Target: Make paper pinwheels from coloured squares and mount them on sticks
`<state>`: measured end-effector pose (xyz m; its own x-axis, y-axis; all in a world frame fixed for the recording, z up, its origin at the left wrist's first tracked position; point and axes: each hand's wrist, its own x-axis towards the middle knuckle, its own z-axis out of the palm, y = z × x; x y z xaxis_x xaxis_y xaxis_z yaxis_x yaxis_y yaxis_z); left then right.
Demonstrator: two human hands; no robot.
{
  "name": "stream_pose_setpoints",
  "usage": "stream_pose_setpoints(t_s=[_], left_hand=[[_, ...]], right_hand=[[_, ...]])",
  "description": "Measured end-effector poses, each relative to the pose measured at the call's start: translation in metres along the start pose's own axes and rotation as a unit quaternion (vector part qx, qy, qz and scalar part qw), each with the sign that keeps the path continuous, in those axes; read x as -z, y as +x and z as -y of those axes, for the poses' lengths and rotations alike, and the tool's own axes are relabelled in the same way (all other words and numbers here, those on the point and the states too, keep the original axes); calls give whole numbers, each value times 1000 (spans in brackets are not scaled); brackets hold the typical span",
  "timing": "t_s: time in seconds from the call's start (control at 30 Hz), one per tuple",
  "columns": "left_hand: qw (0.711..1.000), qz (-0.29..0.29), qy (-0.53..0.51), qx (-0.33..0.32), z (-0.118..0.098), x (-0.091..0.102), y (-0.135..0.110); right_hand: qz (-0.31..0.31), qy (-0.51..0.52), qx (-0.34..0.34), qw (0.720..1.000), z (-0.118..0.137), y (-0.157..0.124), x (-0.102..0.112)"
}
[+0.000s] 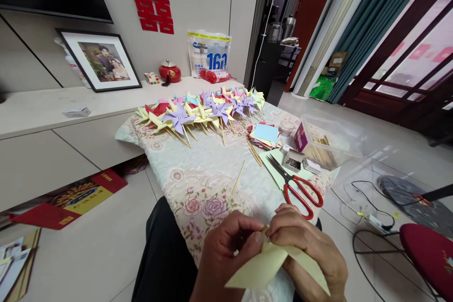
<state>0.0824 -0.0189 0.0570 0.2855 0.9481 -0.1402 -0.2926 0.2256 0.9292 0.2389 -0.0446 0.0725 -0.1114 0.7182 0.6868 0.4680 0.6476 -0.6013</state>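
Close to me at the table's near edge, both hands are closed on a pale yellow paper pinwheel [260, 271]. My left hand [226, 250] pinches near its centre with thumb and forefinger. My right hand [307, 247] wraps around the paper from the other side, its fingertips meeting the left ones. A small bit of wood, seemingly a stick end [264, 229], shows between the fingertips; the rest of it is hidden. Just beyond the right hand lie large scissors [292, 178] with red handles. A single wooden stick [239, 177] rests on the floral tablecloth [198, 170].
Finished pinwheels [201, 113] in several colours crowd the table's far side. To the right are stacked coloured paper sheets [265, 134], a small box of metal pins [293, 160] and a clear plastic bin [339, 144] holding sticks. A red stool [430, 255] stands at right.
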Motion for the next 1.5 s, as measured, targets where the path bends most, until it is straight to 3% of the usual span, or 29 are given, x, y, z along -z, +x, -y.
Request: stream_pose_setpoints(t_s=[0.13,0.53,0.87,1.07,1.5], left_hand=[[999,9,23,-28,-1,5,-1],[991,-11,93,-97,2,6,-4],[970,63,173,-160,-1,16,-3],[955,54,214,-199,2,15,-3],[957,22,223,-182,5,12,-4]], right_hand=[[-17,12,0,1000,-1,-2,-3],[8,24,-29,999,-2,-5,-1],[17,15,-19,1000,-4,-6,-2],[4,19,-35,999,-2,-7,-5],[6,19,-42,999,-3,-10,-8]])
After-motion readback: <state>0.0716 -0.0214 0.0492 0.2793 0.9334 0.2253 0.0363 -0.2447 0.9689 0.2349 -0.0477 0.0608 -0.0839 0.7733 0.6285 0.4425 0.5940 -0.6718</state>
